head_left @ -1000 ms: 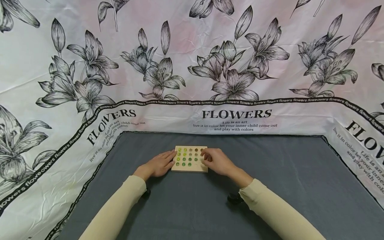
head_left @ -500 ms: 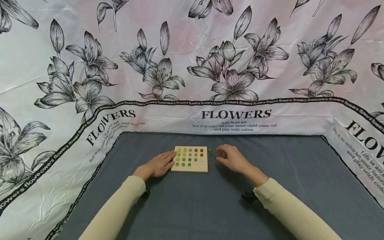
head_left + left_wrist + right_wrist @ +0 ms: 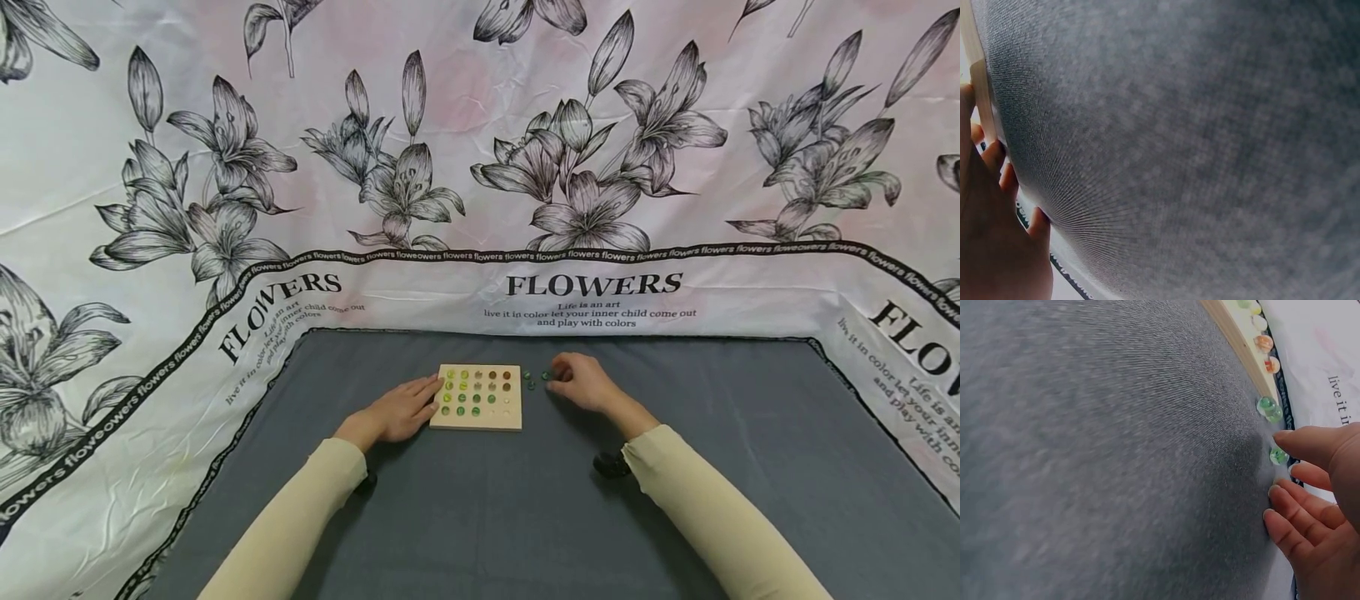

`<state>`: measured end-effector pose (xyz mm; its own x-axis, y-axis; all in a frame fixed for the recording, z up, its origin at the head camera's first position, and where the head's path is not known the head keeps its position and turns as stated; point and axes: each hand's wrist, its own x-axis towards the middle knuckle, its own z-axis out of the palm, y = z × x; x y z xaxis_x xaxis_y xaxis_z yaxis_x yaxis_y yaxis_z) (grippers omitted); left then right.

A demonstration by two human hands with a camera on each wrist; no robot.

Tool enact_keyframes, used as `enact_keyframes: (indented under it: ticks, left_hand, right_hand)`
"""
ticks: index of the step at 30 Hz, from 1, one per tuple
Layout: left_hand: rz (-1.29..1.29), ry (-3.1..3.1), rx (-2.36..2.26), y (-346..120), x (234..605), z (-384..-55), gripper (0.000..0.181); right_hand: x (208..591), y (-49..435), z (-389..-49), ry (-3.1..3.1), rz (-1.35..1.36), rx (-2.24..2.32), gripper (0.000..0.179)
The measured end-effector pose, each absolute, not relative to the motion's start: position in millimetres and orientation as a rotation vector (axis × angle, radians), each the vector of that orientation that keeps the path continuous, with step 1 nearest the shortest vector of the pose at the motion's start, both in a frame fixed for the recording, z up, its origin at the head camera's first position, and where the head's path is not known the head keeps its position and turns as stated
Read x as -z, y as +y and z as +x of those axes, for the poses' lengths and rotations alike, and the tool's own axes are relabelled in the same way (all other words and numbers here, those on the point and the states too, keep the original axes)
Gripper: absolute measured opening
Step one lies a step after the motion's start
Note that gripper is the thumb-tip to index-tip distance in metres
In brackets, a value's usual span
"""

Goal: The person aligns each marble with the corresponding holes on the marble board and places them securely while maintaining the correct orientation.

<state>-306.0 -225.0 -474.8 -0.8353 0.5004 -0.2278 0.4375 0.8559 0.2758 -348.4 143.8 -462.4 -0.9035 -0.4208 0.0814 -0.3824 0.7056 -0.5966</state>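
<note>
My left hand (image 3: 395, 410) lies along the left side of a pale wooden board (image 3: 491, 423), its fingertips touching that edge. In the left wrist view the fingers (image 3: 994, 156) reach past the board's side (image 3: 982, 94). Yellow, green and brown marbles fill most of the board's round hollows; a few at the near right hold none. Just right of the board, small green marbles (image 3: 532, 385) lie on the cloth. My right hand (image 3: 587, 383) is beside them, thumb and forefinger parted around a green marble (image 3: 1279, 455), without a visible grip on it.
A dark grey cloth (image 3: 480, 508) covers the table. Behind it rises a white and pink hanging (image 3: 420, 292) with flower drawings and lettering. A black wrist device (image 3: 611, 465) shows under the right sleeve.
My right hand has left the board's right side and moved right, uncovering the right column and the loose green marbles. My left hand stays in place.
</note>
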Motion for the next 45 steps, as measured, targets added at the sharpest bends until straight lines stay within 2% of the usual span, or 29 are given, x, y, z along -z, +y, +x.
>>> enact_keyframes:
  ticks: [23, 45]
  left_hand:
    - [0.711, 2.741, -0.326, -223.1, 472.1, -305.5, 0.060]
    - [0.689, 2.730, -0.299, -222.3, 469.3, -304.9, 0.060]
  right_hand:
    - [467.5, 127.2, -359.7, 2.909, -0.460, 0.868, 0.020]
    - [458.7, 127.8, -331.2, 2.836, -0.765, 1.058, 0.012]
